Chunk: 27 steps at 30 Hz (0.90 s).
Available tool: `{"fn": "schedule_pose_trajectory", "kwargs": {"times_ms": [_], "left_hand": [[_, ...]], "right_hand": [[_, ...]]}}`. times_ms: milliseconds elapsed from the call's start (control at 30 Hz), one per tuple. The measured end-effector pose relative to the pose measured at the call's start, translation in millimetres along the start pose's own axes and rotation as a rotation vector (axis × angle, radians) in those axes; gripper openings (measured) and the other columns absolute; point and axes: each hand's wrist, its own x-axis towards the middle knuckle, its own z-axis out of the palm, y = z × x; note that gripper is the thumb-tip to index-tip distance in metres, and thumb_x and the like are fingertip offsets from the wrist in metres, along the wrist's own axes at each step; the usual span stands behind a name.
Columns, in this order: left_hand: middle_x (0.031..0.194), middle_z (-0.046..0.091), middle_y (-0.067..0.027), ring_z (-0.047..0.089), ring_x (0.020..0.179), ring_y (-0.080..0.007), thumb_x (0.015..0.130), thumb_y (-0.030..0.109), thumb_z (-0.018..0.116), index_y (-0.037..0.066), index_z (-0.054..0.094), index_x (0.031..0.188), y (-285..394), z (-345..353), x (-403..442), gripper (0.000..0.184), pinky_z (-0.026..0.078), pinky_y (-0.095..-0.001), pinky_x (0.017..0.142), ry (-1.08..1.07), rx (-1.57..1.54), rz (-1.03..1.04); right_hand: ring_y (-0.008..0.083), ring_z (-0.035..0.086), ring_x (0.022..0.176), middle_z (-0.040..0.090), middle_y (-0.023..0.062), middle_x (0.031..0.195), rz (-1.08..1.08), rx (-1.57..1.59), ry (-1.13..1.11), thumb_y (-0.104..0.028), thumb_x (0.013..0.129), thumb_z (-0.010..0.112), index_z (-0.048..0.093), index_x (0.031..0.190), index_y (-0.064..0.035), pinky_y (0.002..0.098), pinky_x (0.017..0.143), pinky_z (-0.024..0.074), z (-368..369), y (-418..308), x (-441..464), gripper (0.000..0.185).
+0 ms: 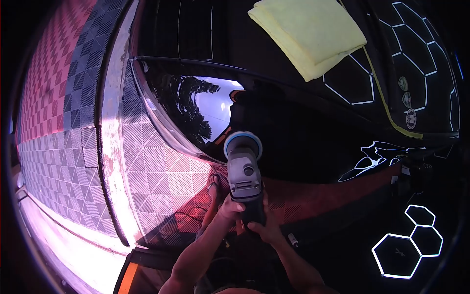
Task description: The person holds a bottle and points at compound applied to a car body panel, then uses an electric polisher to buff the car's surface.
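A grey and black power polisher point(244, 171) with a round blue-edged pad point(254, 139) is held in front of my body, its pad at the glossy black car panel point(289, 147). My left hand point(232, 208) is wrapped round the left side of the polisher's body. On the right side of its black handle, my right hand point(264, 228) is closed with the thumb showing. Whether the pad touches the paint cannot be told. A folded yellow cloth point(313, 36) lies on the dark car surface beyond the polisher.
Hexagonal lights point(397, 256) shine at the lower right and reflect in the car. A yellow-green cord point(384, 100) runs over the dark bodywork. Patterned floor tiles point(152, 171) lie at the left, with a foot point(213, 183) on them. A small bottle point(293, 239) is near my right forearm.
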Motion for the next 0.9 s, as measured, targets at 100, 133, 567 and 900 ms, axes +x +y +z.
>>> {"fn": "schedule_pose_trajectory", "kwargs": {"times_ms": [100, 133, 567, 900], "left_hand": [[0.110, 0.061, -0.0205, 0.066, 0.094, -0.0283, 0.067, 0.034, 0.082, -0.004, 0.043, 0.129, -20.8, 7.8, 13.7, 0.083, 0.054, -0.0376, 0.084, 0.075, 0.185, -0.145], [0.110, 0.061, -0.0205, 0.066, 0.094, -0.0283, 0.067, 0.034, 0.082, -0.004, 0.043, 0.129, -24.3, 17.1, 22.2, 0.083, 0.054, -0.0376, 0.084, 0.064, 0.178, -0.151], [0.099, 0.061, -0.0190, 0.067, 0.088, -0.0308, 0.071, 0.041, 0.080, 0.000, 0.038, 0.128, -43.1, 52.6, 103.8, 0.082, 0.057, -0.0386, 0.080, -0.107, -0.039, 0.184], [0.101, 0.061, -0.0189, 0.067, 0.086, -0.0297, 0.072, 0.044, 0.080, 0.000, 0.041, 0.130, -88.9, 63.2, 125.6, 0.083, 0.057, -0.0389, 0.078, -0.090, 0.067, 0.168]], "right_hand": [[0.0247, 0.066, 0.099, 0.067, 0.0138, 0.102, 0.051, 0.280, 0.009, -0.033, 0.075, 0.077, 0.048, 0.127, 0.0049, 0.0353, 0.088, 0.0510, -18.0, -6.8, -14.9, 0.071], [0.0243, 0.066, 0.099, 0.067, 0.0129, 0.101, 0.063, 0.414, 0.008, -0.033, 0.076, 0.076, 0.047, 0.129, 0.0050, 0.0349, 0.087, 0.0513, -24.6, -12.6, -19.4, 0.071], [0.0196, 0.058, 0.104, 0.061, 0.0121, 0.111, -0.008, -0.111, -0.044, -0.024, 0.073, 0.075, 0.053, 0.121, 0.0060, 0.0333, 0.092, 0.0468, -98.2, -99.4, 20.8, 0.060], [0.0235, 0.061, 0.108, 0.062, 0.0167, 0.112, -0.139, 0.038, -0.074, -0.027, 0.076, 0.075, 0.050, 0.125, 0.0076, 0.0348, 0.093, 0.0471, -151.4, -74.8, 9.5, 0.065]]}}
